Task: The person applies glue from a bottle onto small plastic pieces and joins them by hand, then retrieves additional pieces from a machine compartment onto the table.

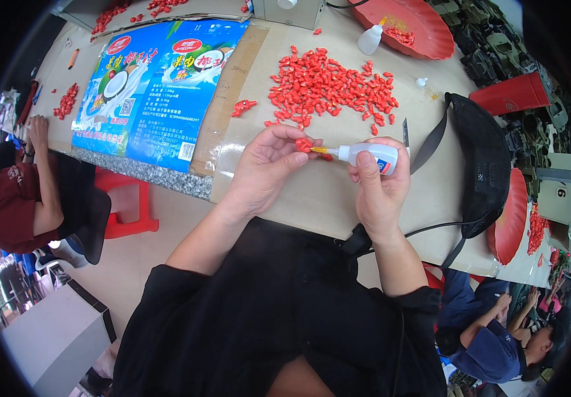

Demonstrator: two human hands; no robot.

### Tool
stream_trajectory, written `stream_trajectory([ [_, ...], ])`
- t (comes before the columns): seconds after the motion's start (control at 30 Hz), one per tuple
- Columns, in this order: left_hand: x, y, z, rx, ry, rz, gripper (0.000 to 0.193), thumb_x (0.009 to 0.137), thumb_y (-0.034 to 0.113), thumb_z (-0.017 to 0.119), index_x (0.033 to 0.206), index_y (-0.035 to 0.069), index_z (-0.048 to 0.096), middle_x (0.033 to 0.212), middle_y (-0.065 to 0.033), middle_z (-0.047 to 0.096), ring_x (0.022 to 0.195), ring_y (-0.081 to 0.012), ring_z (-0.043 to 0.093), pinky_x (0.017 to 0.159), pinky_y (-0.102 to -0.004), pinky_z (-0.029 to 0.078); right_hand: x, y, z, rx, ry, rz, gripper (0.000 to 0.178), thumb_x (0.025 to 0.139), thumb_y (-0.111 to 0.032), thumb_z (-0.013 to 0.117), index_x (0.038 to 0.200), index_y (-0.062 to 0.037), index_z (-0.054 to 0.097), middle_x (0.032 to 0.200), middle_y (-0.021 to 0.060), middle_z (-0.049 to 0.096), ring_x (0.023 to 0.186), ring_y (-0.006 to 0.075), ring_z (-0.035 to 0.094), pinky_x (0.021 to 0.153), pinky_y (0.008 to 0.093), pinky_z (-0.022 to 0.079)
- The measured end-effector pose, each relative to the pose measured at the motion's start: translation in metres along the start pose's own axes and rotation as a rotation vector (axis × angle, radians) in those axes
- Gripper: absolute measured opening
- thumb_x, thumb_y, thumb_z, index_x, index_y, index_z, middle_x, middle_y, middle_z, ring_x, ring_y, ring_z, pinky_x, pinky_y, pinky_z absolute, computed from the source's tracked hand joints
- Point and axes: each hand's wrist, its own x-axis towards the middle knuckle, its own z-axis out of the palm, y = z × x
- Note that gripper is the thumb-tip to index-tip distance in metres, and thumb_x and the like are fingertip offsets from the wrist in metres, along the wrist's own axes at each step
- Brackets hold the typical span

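The left hand [267, 162] pinches a small red piece [303, 144] between thumb and fingertips, just above the near edge of the tabletop [312, 205], while the right hand [384, 192] is wrapped around a squeeze bottle [368, 149], thumb pressed along its near side. From the red piece the bottle lies just past three o'clock; its long axis runs from about half past nine at the yellow nozzle [320, 151] to half past three at the base. The nozzle tip is at the piece's right edge, whether touching or a hair apart I cannot tell, and the left fingertips are nearer to it than the right. A loose pile of red pieces [328, 86] spreads toward one o'clock. The bottle's blue label [384, 165] shows pale lettering, partly cut off by the thumb and too small to make out. Toward ten o'clock, a flattened blue carton [166, 86] carries red oval emblems, coconut pictures, large coloured characters, rows of fine print, a square code and a barcode.
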Motion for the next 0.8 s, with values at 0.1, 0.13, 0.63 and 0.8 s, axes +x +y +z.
stream_trajectory([
  [0.1,0.0001,0.0004,0.0008,0.000,-0.005,0.018,0.022,0.076,-0.001,0.055,0.095,0.004,0.046,0.096,-0.0086,0.053,0.102,-0.0227,0.049,0.086,-0.0329,0.040,-0.0002,0.0005,0.0001,-0.009,0.003,0.006,0.022,0.080,-0.011,0.055,0.097,-0.0040,0.043,0.080,0.0049,0.049,0.062,0.0092,0.044,0.055,0.0220,0.037],
  [0.13,0.0002,0.0006,0.0010,-0.006,-0.006,0.022,0.022,0.076,-0.005,0.053,0.095,0.004,0.046,0.096,-0.0080,0.052,0.100,-0.0203,0.050,0.085,-0.0309,0.041,0.0000,0.0011,-0.0004,-0.013,-0.001,0.004,0.022,0.080,-0.011,0.055,0.097,-0.0040,0.043,0.080,0.0047,0.049,0.062,0.0091,0.044,0.055,0.0219,0.037],
  [0.63,0.0003,0.0004,0.0017,-0.023,-0.005,0.023,0.024,0.075,-0.010,0.051,0.095,0.003,0.046,0.095,-0.0066,0.051,0.099,-0.0186,0.051,0.085,-0.0287,0.041,0.0000,-0.0020,-0.0001,-0.012,-0.002,0.028,0.023,0.080,-0.012,0.057,0.096,-0.0033,0.042,0.078,0.0029,0.049,0.064,0.0067,0.044,0.056,0.0195,0.037],
  [0.8,0.0002,-0.0007,0.0003,-0.010,-0.007,0.037,0.024,0.075,-0.010,0.051,0.095,0.003,0.046,0.095,-0.0065,0.050,0.098,-0.0191,0.051,0.084,-0.0292,0.042,0.0007,-0.0041,0.0001,-0.029,0.003,0.036,0.024,0.080,-0.012,0.057,0.095,-0.0027,0.042,0.077,0.0019,0.049,0.065,0.0049,0.045,0.057,0.0179,0.037],
])
